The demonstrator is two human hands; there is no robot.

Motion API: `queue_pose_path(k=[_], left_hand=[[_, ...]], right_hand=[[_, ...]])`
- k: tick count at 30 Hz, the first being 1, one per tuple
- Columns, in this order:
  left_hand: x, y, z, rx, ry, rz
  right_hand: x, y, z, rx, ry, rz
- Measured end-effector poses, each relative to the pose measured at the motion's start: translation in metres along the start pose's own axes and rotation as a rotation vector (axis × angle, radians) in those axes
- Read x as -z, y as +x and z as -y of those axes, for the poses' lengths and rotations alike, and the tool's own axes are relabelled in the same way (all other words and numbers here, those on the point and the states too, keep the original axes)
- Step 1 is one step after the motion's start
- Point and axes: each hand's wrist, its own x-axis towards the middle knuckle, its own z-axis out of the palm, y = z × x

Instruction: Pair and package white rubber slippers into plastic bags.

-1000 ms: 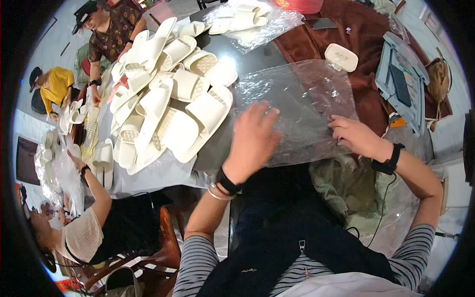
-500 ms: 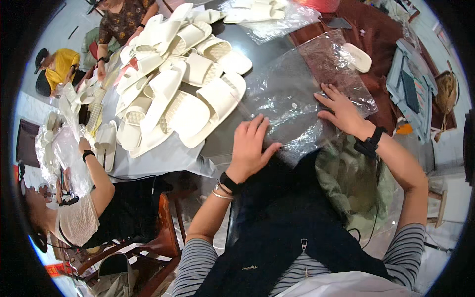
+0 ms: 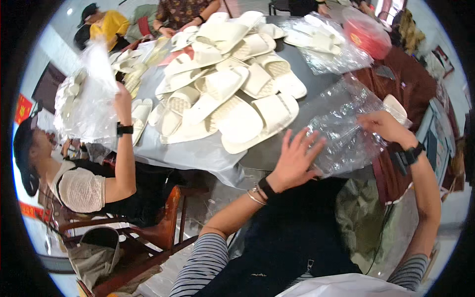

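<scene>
**Clear plastic bag is flattened beside the slipper pile**

Transparent film is handled at the near edge of the grey table [image 3: 316, 84]. The left hand [image 3: 295, 158] is laid on the clear plastic bag [image 3: 341, 133] with its fingers spread apart and flat. The right hand [image 3: 383, 126] is pinched on the far side of the bag, fingers together on the film. The bag appears empty. Just beside it, the pile of white slippers [image 3: 232, 94] is seen unpacked, so most of the packing is judged not yet done. Filled bags [image 3: 321, 37] are seen farther back. At left, another bag [image 3: 86, 99] is lifted by a co-worker's hand [image 3: 122, 101].
</scene>
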Motion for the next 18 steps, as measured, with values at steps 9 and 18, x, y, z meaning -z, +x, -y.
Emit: queue_pose_path(k=[9, 18], left_hand=[[-0.015, 0.001, -0.033, 0.648, -1.718, 0.041], [-0.036, -0.003, -0.007, 0.861, -1.876, -0.09]], right_hand=[[0.062, 0.068, 0.134, 0.285, -0.17, -0.353], [-0.052, 0.222, 0.197, 0.369, 0.136, -0.076]])
